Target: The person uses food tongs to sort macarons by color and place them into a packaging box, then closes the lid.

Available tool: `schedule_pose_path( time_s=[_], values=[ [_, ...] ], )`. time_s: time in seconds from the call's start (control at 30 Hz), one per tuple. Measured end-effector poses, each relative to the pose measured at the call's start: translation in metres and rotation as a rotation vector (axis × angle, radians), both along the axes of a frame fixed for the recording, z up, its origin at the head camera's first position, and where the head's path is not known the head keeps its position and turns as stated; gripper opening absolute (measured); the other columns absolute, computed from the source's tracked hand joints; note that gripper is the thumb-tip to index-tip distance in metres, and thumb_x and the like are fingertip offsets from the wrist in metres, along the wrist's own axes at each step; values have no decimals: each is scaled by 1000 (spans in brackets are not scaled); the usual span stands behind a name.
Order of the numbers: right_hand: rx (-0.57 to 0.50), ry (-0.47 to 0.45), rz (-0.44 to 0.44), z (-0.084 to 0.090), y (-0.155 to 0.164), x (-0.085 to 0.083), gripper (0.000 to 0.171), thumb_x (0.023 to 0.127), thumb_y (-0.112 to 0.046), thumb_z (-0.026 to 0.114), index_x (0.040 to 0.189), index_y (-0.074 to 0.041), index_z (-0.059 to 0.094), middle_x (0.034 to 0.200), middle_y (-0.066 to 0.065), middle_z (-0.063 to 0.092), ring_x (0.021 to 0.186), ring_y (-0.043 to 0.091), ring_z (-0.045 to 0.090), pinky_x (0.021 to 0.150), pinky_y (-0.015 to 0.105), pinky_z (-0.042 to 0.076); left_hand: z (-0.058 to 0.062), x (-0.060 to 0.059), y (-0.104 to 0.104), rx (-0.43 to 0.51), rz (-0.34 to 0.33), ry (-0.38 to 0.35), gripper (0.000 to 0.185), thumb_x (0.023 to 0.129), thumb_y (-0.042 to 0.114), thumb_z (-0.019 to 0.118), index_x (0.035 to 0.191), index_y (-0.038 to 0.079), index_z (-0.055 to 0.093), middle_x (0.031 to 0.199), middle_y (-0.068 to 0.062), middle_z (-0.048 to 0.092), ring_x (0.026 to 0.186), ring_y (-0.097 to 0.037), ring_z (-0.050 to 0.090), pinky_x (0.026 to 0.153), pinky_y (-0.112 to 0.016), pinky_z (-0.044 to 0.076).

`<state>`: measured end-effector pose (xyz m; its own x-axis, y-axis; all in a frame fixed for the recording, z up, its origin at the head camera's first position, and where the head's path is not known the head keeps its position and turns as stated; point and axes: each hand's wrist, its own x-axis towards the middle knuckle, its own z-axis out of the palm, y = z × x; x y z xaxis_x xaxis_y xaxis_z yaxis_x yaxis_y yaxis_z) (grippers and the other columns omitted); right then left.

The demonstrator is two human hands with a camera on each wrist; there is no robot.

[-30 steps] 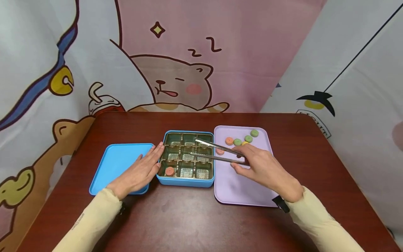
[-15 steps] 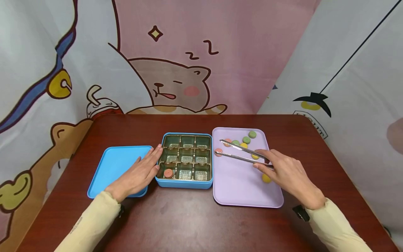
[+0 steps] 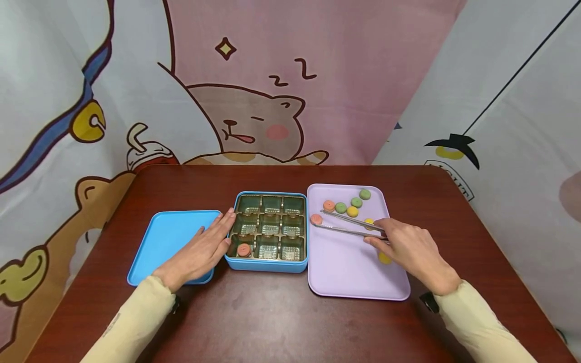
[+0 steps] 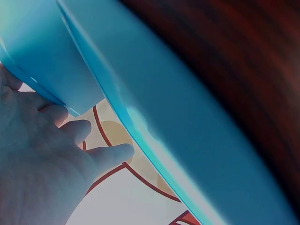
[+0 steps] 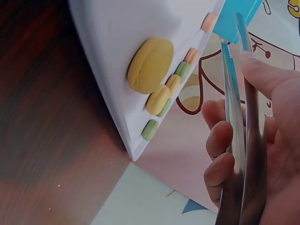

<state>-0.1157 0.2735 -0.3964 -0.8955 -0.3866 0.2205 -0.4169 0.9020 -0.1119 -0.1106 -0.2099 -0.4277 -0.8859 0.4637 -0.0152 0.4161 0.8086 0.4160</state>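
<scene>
My right hand (image 3: 415, 254) holds metal tongs (image 5: 239, 140) over the lilac tray (image 3: 349, 277). The tong tips are spread apart, with a pink macaron (image 3: 316, 219) near them at the tray's left edge; whether they touch it I cannot tell. My left hand (image 3: 199, 252) has its fingers straight, with the fingertips against the left side of the blue box (image 3: 268, 265). Inside that box is a gold insert (image 3: 270, 224) with several compartments. One pink macaron (image 3: 243, 250) sits in the front left compartment.
A blue lid (image 3: 163, 237) lies on the table left of the box, partly under my left hand. Elsewhere on the tray are an orange-pink macaron (image 3: 329, 205), several green macarons (image 3: 365, 194) and several yellow macarons (image 3: 352, 211). A printed curtain (image 3: 254, 50) hangs behind the table.
My right hand has carried the tongs from above the box rightward to the tray, then lowered them slightly around the left pink macaron. The left hand stays at the box.
</scene>
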Motion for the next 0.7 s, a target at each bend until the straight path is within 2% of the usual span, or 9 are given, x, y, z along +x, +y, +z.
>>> schedule_pose_path(
  time_s=[0.23, 0.43, 0.57, 0.7],
  values=[
    [36, -11, 3, -3, -1, -8, 46, 83, -37, 88, 106, -1, 72, 75, 0, 62, 55, 10, 47, 42, 25, 36, 0, 0, -1, 5, 2, 29, 60, 114, 28, 36, 166, 5, 18, 173, -8, 11, 157, -40, 16, 115, -74, 21],
    [50, -33, 3, -5, -3, -14, 46, 84, -39, 87, 108, -2, 73, 76, 1, 63, 55, 11, 48, 43, 26, 37, -1, 0, -1, 1, 8, 17, 61, 114, 30, 35, 166, 7, 17, 174, -7, 10, 157, -38, 15, 115, -73, 21],
    [57, -42, 10, -6, -3, -16, 45, 85, -40, 86, 108, -3, 74, 76, 0, 63, 56, 12, 48, 44, 26, 38, -2, 0, -1, -6, 14, -3, 63, 114, 35, 36, 167, 9, 15, 174, -4, 7, 158, -37, 13, 117, -73, 19],
    [61, -49, 14, -7, -3, -16, 46, 85, -39, 86, 110, -2, 74, 79, 2, 66, 57, 12, 49, 44, 26, 38, -1, 2, 1, -13, 15, -13, 73, 111, 45, 42, 167, 10, 13, 174, -4, 5, 158, -37, 10, 117, -73, 18]
  ],
)
